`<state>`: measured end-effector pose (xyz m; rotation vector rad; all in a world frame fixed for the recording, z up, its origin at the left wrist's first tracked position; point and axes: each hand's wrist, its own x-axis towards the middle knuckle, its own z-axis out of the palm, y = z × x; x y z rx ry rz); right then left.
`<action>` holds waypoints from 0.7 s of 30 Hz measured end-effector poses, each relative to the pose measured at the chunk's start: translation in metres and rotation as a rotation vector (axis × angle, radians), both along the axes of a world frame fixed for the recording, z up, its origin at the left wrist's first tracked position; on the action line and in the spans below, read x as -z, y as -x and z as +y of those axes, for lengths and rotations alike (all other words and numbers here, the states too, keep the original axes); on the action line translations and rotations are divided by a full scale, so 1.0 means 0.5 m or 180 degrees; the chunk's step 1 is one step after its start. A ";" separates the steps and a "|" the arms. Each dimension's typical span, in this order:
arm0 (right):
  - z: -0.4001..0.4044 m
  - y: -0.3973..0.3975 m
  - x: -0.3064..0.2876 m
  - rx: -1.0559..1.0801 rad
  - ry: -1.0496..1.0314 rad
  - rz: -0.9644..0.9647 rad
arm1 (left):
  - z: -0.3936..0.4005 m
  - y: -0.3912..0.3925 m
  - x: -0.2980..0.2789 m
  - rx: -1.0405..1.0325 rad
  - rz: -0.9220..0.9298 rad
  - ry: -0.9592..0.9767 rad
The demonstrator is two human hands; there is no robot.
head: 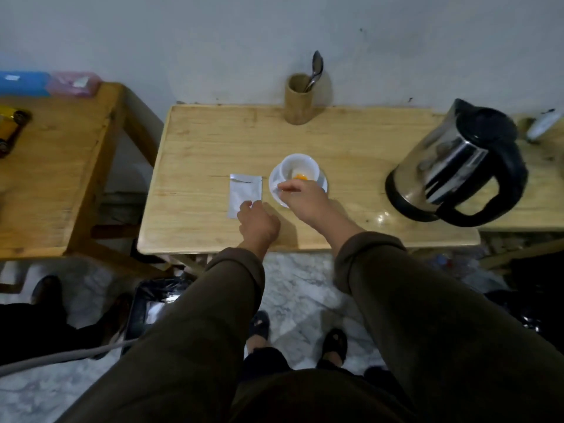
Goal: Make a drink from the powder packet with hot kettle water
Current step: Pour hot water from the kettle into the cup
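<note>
the packet lies flat on the table, silver, its top edge torn, just left of the cup. my left hand sits at its near right corner, fingertips touching or pinching that corner; fingers curled narrow, and i cannot tell whether they actually grip it. the cup is white and stands on a white saucer near the middle of the table, with a small heap of orange powder in its bottom. my right hand rests over the near rim of the saucer and covers part of it; thumb and forefinger are pinched together at the saucer's left side, and something pale and small may be between them, too blurred for me to name.

right of the cup, well apart, the kettle stands at the table's right end, steel body, black lid and handle, handle towards me. at the back edge against the wall a wooden holder stands upright with a spoon sticking out of it. nothing lies between cup and kettle.

a second table stands to the left with a blue box and a pink box at its far edge. below the table edge, a bin with a black liner stands on the marble floor.
</note>
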<state>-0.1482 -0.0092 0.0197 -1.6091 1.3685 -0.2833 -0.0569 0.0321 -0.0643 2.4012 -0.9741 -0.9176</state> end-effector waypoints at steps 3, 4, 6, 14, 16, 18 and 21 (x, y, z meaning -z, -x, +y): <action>-0.018 0.091 -0.023 0.0300 0.0651 0.0035 | -0.003 0.087 -0.004 0.0053 0.0042 -0.0001; -0.026 0.124 -0.027 0.0377 0.0884 0.0125 | -0.005 0.112 -0.003 0.0114 0.0042 -0.0023; -0.038 0.192 -0.033 0.0525 0.1350 0.0365 | -0.005 0.157 0.004 0.0240 0.0034 -0.0067; -0.053 0.420 -0.061 0.1516 0.2594 0.1592 | -0.006 0.221 0.030 0.0021 0.0102 0.0022; -0.056 0.454 -0.056 0.1659 0.2439 0.1619 | -0.006 0.221 0.036 0.0056 0.0042 0.0003; -0.058 0.477 -0.049 0.1762 0.2327 0.1476 | -0.008 0.218 0.042 0.0095 -0.0011 -0.0045; -0.063 0.497 -0.044 0.1934 0.2072 0.0956 | -0.017 0.211 0.043 0.0200 0.0043 -0.0198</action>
